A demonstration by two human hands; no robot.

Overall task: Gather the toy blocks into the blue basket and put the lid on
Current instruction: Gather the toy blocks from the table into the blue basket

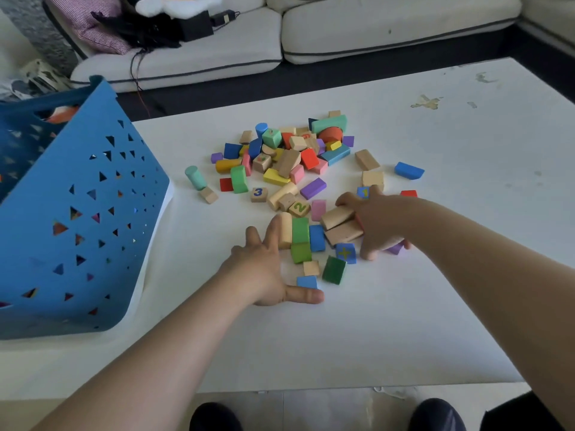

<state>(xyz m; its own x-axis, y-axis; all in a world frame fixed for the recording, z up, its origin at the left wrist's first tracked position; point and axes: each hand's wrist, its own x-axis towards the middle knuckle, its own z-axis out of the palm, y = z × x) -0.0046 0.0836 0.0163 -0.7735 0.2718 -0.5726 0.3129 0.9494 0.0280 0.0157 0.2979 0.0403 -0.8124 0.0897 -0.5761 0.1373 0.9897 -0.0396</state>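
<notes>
A pile of coloured wooden toy blocks [289, 163] lies spread over the middle of the white table [435, 306]. The blue basket [81, 219], pierced with triangular holes, stands at the left with some blocks showing through its wall. My left hand [264, 272] lies flat and open on the table, fingers against a small cluster of green, blue and plain blocks [314, 244]. My right hand [376, 222] cups that cluster from the right, fingers curled against two plain wooden blocks [340, 225]. No lid is in view.
A cream sofa [389, 29] with a black bag, cable and cushion runs along the far side. A dark rug lies between sofa and table. My feet [214, 418] show below the table's near edge. A white sheet peeks from under the basket.
</notes>
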